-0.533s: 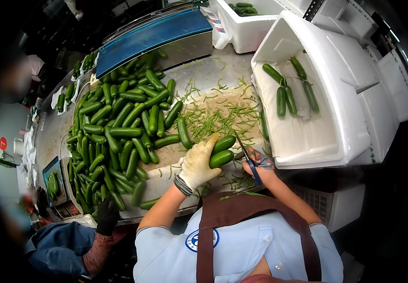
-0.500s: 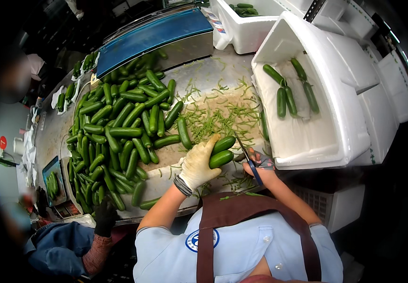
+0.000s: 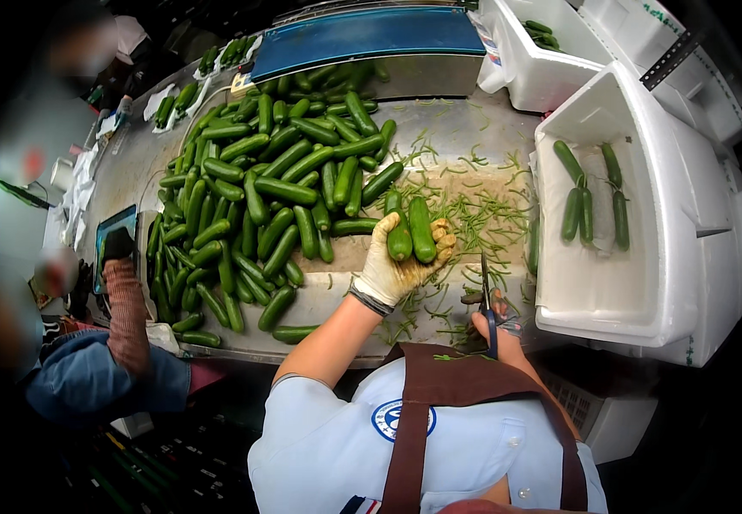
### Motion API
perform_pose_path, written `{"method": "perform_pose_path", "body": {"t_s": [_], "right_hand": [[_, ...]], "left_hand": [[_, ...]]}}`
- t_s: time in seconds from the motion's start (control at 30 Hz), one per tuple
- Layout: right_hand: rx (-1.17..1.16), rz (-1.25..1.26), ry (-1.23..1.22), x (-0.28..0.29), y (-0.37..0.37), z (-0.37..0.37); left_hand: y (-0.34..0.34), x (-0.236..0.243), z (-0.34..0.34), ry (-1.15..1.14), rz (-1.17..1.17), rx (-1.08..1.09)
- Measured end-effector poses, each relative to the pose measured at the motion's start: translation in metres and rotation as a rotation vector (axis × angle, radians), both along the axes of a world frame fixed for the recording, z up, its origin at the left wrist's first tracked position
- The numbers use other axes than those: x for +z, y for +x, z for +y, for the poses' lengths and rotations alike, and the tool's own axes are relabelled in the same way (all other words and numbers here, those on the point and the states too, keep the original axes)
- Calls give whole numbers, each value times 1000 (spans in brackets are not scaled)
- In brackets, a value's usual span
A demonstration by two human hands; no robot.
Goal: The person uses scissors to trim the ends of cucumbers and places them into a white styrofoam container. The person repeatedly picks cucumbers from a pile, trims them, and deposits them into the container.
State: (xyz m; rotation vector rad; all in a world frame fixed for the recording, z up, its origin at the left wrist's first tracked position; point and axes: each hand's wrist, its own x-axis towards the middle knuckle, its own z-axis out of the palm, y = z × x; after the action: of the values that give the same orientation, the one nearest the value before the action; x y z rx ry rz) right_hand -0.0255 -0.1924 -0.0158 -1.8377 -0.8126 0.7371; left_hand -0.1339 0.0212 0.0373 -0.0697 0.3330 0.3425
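My left hand (image 3: 392, 270), in a cream glove with a grey cuff, holds two green cucumbers (image 3: 421, 230) side by side, their near ends toward me. Just right of it, my right hand (image 3: 501, 319), in a patterned glove, grips dark-handled scissors (image 3: 486, 291) with the blades pointing away from me. A large heap of cucumbers (image 3: 260, 197) lies left of my hands on the steel table (image 3: 499, 128). Small green trimmings (image 3: 465, 214) are scattered beyond and below my hands.
A white foam box (image 3: 663, 283) with several cucumbers stands at right, another (image 3: 525, 86) behind it. A blue-topped metal unit (image 3: 367, 32) is at the back. At left, a co-worker's dark-gloved hand (image 3: 118, 242) is over a tray (image 3: 126, 215).
My left hand has turned, bringing the cucumbers from sideways to lengthwise. The co-worker's hand has moved from the heap's near edge up to the tray. The whole view has shifted and turned.
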Motion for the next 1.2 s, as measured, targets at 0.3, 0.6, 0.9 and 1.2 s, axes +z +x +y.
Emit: {"method": "perform_pose_path", "body": {"t_s": [0.3,0.6,0.9,1.2], "right_hand": [[-49,-101,154,-27,19,27],[-51,-161,119,51,6,70],[322,-777,332,67,10,90],[98,-210,218,52,2,64]], "left_hand": [[7,-16,6,43,18,35],[8,-20,-9,397,93,63],[11,-34,-22,482,44,16],[31,-25,-13,301,21,49]]}}
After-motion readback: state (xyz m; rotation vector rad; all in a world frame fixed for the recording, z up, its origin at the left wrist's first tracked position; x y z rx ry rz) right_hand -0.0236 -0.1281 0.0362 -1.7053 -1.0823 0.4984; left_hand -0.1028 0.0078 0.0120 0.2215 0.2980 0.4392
